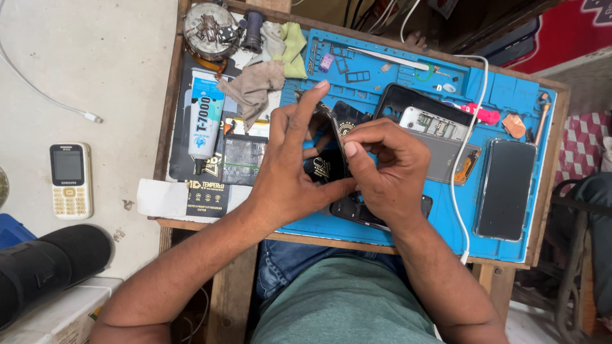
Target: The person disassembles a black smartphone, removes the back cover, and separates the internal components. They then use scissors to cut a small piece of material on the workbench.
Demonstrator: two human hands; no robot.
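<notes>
"While the eye starts at the far left, what lies there?"

"A small white keypad phone (70,180) lies on the pale floor, with a white cable end (92,117) above it and a black cylinder (48,264) below. None of it touches the counter (167,108)."

"And on the counter's left side?"

"A round tin of small parts (210,28) at the top corner, a white tube of glue (205,121) lying lengthwise below it, and crumpled cloths (258,86) just beside the tube. A blue work mat (510,95) covers the rest."

"Where is the left hand?"

"The left hand (290,172) is over the middle of the mat. Its fingers (306,108) are wrapped around a dark phone (331,156), forefinger stretched up along its top edge and thumb pressed at the lower edge. The phone is held on edge, tilted, raised off the mat."

"The right hand?"

"The right hand (386,172) meets the same phone from the other side. Its fingers are curled close, the thumb tip pressed on the phone's rim. Whether something thin is pinched there cannot be told."

"Further right?"

"An opened black phone shell (421,118) with a pale board inside, a white cable (468,146) running down across the mat, and a dark phone in a clear case (507,188) lying flat near the right edge."
</notes>
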